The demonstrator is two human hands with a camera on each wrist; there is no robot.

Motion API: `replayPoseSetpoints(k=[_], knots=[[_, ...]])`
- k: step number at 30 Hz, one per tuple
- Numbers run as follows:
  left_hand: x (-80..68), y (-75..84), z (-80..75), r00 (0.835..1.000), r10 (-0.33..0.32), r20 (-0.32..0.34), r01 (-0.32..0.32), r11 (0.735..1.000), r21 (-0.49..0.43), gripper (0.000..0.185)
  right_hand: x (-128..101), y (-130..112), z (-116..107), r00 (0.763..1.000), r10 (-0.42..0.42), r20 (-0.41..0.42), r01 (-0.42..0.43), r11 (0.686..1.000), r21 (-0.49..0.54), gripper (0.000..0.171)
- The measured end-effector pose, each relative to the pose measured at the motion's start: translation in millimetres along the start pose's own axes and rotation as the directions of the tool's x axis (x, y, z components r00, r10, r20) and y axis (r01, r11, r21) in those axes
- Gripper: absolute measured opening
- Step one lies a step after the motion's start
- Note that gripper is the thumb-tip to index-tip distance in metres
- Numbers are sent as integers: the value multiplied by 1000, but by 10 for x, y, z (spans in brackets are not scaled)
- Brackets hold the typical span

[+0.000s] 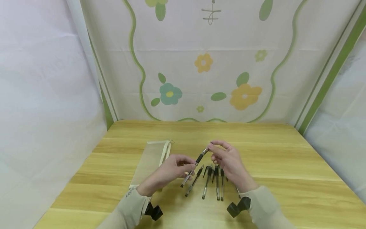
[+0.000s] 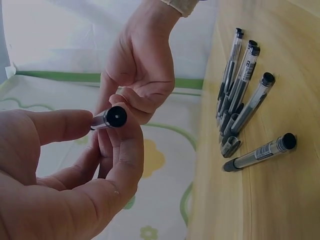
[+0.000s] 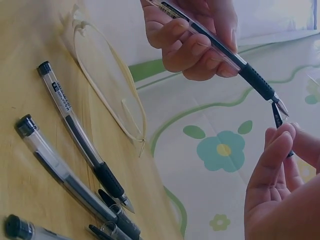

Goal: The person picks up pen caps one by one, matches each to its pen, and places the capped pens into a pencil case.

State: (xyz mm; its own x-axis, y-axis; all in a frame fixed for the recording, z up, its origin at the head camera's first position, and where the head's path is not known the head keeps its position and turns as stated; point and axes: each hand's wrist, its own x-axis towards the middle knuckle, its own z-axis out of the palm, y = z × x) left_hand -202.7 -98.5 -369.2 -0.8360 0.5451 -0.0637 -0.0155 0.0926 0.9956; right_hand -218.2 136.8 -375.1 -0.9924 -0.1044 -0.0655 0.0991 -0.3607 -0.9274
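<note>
A clear gel pen [image 1: 199, 158] with a black grip is pinched at its barrel between the thumb and fingers of my left hand [image 1: 175, 167]. It slants up to the right, tip end toward my right hand [image 1: 228, 158]. That hand pinches a pen cap, whose black clip [image 3: 277, 115] shows beside the metal tip; the fingers hide most of the cap. On the table below lie several similar pens, including an uncapped pen [image 3: 82, 132] with its metal tip bare. The black end plug [image 2: 117, 116] of the held pen faces the left wrist camera.
A pale zippered pouch [image 1: 147, 159] lies flat on the wooden table [image 1: 274, 149] beside my left forearm. Behind the table hangs a white flowered cloth [image 1: 183, 63]. Black wrist mounts [image 1: 239, 206] sit under both sleeves.
</note>
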Motion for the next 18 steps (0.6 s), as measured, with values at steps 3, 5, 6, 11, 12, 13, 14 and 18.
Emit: replayPoseSetpoints(k=[3, 5, 6, 11, 12, 13, 14, 18], knots=[[-8, 17, -9, 1000, 4, 2, -4, 1000, -7, 25, -7, -11, 25, 1000, -16, 10, 16, 1000, -20, 39], [-9, 12, -7, 1000, 4, 3, -4, 1000, -5, 24, -13, -11, 26, 1000, -22, 3, 22, 999, -23, 39], [-10, 10, -7, 1000, 6, 2, -6, 1000, -2, 23, -14, -14, 29, 1000, -28, -2, 28, 999, -24, 40], [-1, 13, -23, 1000, 24, -8, -24, 1000, 15, 22, -17, -20, 57, 997, -71, -1, 71, 996, -48, 41], [-1, 15, -26, 1000, 28, -5, -27, 999, 23, 23, -19, -14, 66, 997, -81, 6, 82, 995, -64, 40], [-1, 17, -30, 1000, 30, 0, -30, 999, 33, 23, -22, -7, 72, 996, -89, 18, 91, 993, -82, 38], [-5, 20, -33, 1000, 31, 3, -31, 999, 44, 22, -25, 2, 76, 995, -97, 31, 100, 990, -102, 36], [-20, 45, -38, 999, 53, -14, -51, 993, 104, 21, -17, 31, 71, 989, -124, 76, 135, 979, -151, 30]])
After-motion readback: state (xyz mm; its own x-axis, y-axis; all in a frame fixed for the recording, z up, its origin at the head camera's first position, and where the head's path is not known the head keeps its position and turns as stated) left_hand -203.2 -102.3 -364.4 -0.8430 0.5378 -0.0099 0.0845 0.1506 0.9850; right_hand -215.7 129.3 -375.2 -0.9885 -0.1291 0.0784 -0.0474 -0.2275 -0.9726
